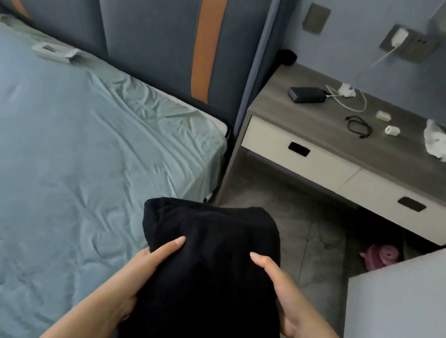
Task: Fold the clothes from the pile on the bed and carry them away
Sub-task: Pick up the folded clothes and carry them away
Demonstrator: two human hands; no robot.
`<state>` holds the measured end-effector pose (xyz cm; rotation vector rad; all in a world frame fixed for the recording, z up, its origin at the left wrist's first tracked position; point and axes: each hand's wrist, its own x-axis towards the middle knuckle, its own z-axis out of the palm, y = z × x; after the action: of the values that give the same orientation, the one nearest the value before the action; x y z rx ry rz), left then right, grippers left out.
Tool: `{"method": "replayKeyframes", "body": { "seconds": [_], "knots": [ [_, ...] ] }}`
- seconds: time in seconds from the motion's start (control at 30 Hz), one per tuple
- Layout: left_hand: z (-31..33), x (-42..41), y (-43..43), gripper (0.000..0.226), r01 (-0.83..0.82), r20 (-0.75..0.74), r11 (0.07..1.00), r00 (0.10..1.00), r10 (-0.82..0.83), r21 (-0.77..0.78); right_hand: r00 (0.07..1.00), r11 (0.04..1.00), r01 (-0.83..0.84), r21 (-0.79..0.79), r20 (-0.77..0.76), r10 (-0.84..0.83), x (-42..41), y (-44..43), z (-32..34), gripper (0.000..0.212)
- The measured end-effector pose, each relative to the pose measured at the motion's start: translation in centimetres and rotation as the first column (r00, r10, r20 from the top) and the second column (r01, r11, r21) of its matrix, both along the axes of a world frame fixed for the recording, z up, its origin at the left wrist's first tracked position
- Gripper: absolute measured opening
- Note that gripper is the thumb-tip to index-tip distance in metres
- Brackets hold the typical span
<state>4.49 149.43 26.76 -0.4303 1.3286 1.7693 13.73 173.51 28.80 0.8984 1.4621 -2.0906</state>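
Both hands are on the same thing here. The left hand (146, 269) grips the left side of a black folded garment (209, 266) and the right hand (281, 298) grips its right side. Both thumbs lie flat on top, and the fingers go underneath where I can't see them. The garment is held up in the air, near the camera, over the right edge of the bed (49, 146) and the grey floor (283, 199) next to it.

The bed has a wrinkled light blue-green sheet, and a flat pale packet (54, 51) lies at the far end by the blue-grey headboard (151, 17), which has orange stripes.

On the right is a wood-top desk (320, 130) with two white drawers. On it are:
- a dark power bank (306, 94)
- a white cable (351, 102) running up to a wall plug (398, 38)
- a coiled black cable (359, 127)
- some crumpled tissues (440, 143)

There's something pink (383, 255) on the floor under the desk.
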Motion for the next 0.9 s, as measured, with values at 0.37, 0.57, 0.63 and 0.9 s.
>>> {"method": "replayKeyframes", "body": {
  "seconds": [0.37, 0.57, 0.63, 0.9],
  "knots": [
    [0.0, -15.5, -0.1, 0.068, -0.19, 0.031, 0.981, 0.981, 0.189, 0.027, 0.964, 0.963, -0.265, -0.056, -0.022, 0.264, -21.7, 1.9, 0.4, 0.052],
    [-1.1, -20.2, -0.4, 0.064, -0.413, 0.084, 0.91, 0.908, 0.41, 0.025, 0.878, 0.871, -0.474, -0.129, -0.001, 0.478, -33.6, 2.1, -1.4, 0.049],
    [-2.0, -21.6, 0.2, 0.063, -0.499, 0.105, 0.866, 0.863, 0.494, 0.03, 0.833, 0.827, -0.544, -0.14, 0.032, 0.553, -37.6, 2.2, -2.5, 0.048],
    [-7.0, -26.2, 3.3, 0.068, -0.801, 0.092, 0.591, 0.584, 0.806, -0.092, 0.578, 0.6, -0.784, -0.159, 0.164, 0.799, -51.0, 1.1, -7.2, 0.06]
  ]
}}
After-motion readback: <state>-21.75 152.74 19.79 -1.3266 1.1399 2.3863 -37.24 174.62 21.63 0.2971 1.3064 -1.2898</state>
